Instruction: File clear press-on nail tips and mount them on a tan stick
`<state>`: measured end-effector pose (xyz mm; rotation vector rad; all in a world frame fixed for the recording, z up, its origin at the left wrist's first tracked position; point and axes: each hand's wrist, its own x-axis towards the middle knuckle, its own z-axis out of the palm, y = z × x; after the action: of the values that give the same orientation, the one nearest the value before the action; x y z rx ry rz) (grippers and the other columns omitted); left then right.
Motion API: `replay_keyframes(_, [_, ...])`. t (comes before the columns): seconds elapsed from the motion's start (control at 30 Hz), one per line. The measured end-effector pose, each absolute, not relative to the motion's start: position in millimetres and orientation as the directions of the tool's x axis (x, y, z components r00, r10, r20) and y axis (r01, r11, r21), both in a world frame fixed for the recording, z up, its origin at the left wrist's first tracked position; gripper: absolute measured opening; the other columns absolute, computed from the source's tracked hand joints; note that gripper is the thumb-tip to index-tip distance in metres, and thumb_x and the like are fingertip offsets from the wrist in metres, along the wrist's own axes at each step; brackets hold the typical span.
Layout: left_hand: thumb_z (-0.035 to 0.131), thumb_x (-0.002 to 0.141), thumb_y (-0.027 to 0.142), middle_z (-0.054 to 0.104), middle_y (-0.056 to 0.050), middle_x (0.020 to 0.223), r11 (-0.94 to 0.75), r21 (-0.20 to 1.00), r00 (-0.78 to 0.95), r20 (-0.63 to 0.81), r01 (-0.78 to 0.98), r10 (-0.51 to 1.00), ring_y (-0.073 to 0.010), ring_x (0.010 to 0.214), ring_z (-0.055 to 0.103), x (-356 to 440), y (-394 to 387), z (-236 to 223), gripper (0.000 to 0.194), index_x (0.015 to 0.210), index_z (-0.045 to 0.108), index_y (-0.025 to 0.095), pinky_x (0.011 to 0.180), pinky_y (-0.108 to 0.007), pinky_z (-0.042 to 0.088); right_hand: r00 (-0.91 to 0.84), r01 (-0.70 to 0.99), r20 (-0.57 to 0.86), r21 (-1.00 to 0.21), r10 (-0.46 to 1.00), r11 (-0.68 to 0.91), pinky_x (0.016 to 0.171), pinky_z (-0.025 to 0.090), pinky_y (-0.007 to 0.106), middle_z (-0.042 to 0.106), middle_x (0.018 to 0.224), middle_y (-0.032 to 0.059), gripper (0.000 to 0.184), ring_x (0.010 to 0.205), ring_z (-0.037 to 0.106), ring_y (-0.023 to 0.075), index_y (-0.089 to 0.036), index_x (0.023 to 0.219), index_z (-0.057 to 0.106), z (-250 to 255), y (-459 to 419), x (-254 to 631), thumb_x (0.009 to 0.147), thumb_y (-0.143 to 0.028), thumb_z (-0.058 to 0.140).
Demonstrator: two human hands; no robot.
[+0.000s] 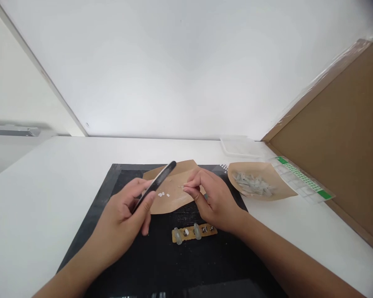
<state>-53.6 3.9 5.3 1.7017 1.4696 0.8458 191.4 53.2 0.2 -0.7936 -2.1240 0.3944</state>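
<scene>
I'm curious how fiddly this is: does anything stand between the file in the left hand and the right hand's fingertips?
Nothing visible does. The file, in the left hand, and the pinched right hand have only an open gap between them, above brown paper.

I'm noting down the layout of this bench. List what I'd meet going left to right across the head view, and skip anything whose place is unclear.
Grey rail, left hand, white bits, right hand, clear pieces, green strip.
</scene>
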Motion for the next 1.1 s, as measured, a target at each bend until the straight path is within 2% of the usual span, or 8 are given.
replay_keyframes(0.13, [0.049, 0.107, 0.052, 0.061, 0.006, 0.042, -0.041, 0.926, 0.278, -0.071, 0.375, 0.958, -0.0189, 0.064, 0.068, -36, -4, 3, 0.044, 0.128, 0.074, 0.023, 0.086, -0.033, 0.053, -0.418, 0.441, 0.692, -0.412, 0.588, 0.798, 0.078, 0.047, 0.035, 0.065, 0.087, 0.0024, 0.017, 0.086, 0.062, 0.0184, -0.023, 0.091, 0.052, -1, 51, 185, 0.106, -0.017, 0.057])
replay_keyframes(0.23, [0.053, 0.104, 0.06, 0.062, 0.004, 0.042, 0.148, 0.956, 0.245, -0.211, 0.255, 0.946, -0.0132, 0.047, 0.049, -29, -7, -2, 0.049, 0.118, 0.078, 0.021, 0.064, -0.026, 0.048, -0.402, 0.532, 0.746, -0.282, 0.531, 0.799, 0.076, 0.045, 0.036, 0.066, 0.089, 0.0043, 0.016, 0.084, 0.06, 0.0195, -0.022, 0.091, 0.054, -8, 52, 182, 0.105, -0.017, 0.059])
replay_keyframes(0.3, [0.056, 0.1, 0.067, 0.062, 0.004, 0.042, 0.29, 0.942, 0.208, -0.322, 0.171, 0.923, -0.0103, 0.04, 0.034, -28, -8, -5, 0.056, 0.119, 0.077, 0.019, 0.047, -0.022, 0.032, -0.433, 0.573, 0.738, -0.218, 0.518, 0.79, 0.073, 0.042, 0.036, 0.066, 0.089, 0.005, 0.017, 0.079, 0.058, 0.0195, -0.022, 0.089, 0.053, -12, 54, 181, 0.104, -0.018, 0.06])
replay_keyframes(0.37, [0.058, 0.098, 0.07, 0.062, 0.003, 0.043, 0.348, 0.929, 0.189, -0.368, 0.129, 0.911, -0.009, 0.04, 0.03, -27, -10, -6, 0.059, 0.117, 0.077, 0.017, 0.044, -0.021, 0.023, -0.471, 0.578, 0.703, -0.21, 0.533, 0.789, 0.072, 0.041, 0.036, 0.066, 0.089, 0.0049, 0.018, 0.078, 0.057, 0.0193, -0.022, 0.089, 0.052, -15, 55, 181, 0.104, -0.018, 0.06])
replay_keyframes(0.57, [0.058, 0.099, 0.067, 0.063, 0.001, 0.042, 0.273, 0.946, 0.176, -0.303, 0.173, 0.937, -0.0093, 0.037, 0.037, -29, -12, -3, 0.055, 0.109, 0.079, 0.017, 0.042, -0.021, 0.026, -0.523, 0.505, 0.66, -0.269, 0.539, 0.82, 0.075, 0.043, 0.035, 0.065, 0.091, 0.0051, 0.018, 0.083, 0.058, 0.0196, -0.023, 0.09, 0.049, -15, 53, 182, 0.104, -0.014, 0.055])
replay_keyframes(0.77, [0.057, 0.102, 0.057, 0.065, 0.003, 0.043, 0.128, 0.961, 0.151, -0.168, 0.245, 0.974, -0.012, 0.039, 0.049, -28, -11, -1, 0.043, 0.099, 0.081, 0.021, 0.043, -0.023, 0.036, -0.47, 0.607, 0.683, -0.209, 0.559, 0.766, 0.072, 0.033, 0.038, 0.064, 0.084, 0.0035, 0.022, 0.075, 0.056, 0.0193, -0.024, 0.086, 0.044, -8, 53, 181, 0.101, -0.014, 0.057])
replay_keyframes(0.93, [0.057, 0.102, 0.05, 0.063, 0.005, 0.042, 0.042, 0.953, 0.139, -0.087, 0.299, 0.986, -0.0119, 0.039, 0.053, -29, -11, 2, 0.038, 0.092, 0.081, 0.022, 0.045, -0.024, 0.038, -0.563, 0.552, 0.618, -0.212, 0.548, 0.806, 0.071, 0.032, 0.037, 0.064, 0.083, 0.0028, 0.021, 0.073, 0.054, 0.018, -0.023, 0.086, 0.044, -2, 52, 180, 0.102, -0.015, 0.054])
replay_keyframes(1.1, [0.055, 0.104, 0.047, 0.061, 0.007, 0.042, -0.013, 0.943, 0.137, -0.035, 0.332, 0.99, -0.0118, 0.039, 0.055, -28, -12, 3, 0.037, 0.089, 0.079, 0.023, 0.051, -0.026, 0.04, -0.526, 0.577, 0.632, -0.227, 0.569, 0.785, 0.07, 0.032, 0.038, 0.065, 0.081, 0.0025, 0.024, 0.072, 0.055, 0.0177, -0.024, 0.084, 0.042, -1, 53, 179, 0.102, -0.015, 0.054])
